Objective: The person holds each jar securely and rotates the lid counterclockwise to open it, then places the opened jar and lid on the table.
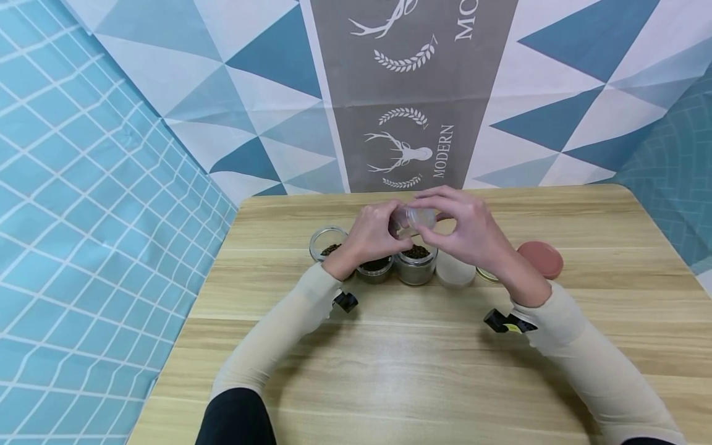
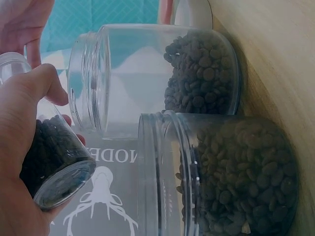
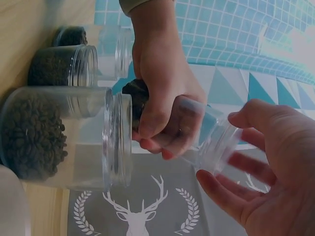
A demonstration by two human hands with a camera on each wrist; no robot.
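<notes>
Above a row of jars, my left hand [image 1: 371,233] grips a small clear jar [image 2: 56,152] partly filled with dark pellets. The jar is tilted, its base toward the left palm side. Thumb and fingers of my right hand [image 1: 461,225] pinch the clear lid [image 3: 216,142] at the jar's other end; whether it is loose I cannot tell. Just below stands an uncovered clear jar [image 3: 59,140] with brown pellets in its lower part. Beside it are a darker-filled jar [image 1: 375,273] and a third jar [image 1: 328,240], partly hidden by the left hand.
Right of the jars lies a white round object [image 1: 455,272]. A gold-rimmed lid [image 1: 487,277] is partly covered by the right arm, and a red round lid [image 1: 541,259] sits beyond it. The wooden table [image 1: 400,371] meets a patterned cloth backdrop [image 1: 267,93].
</notes>
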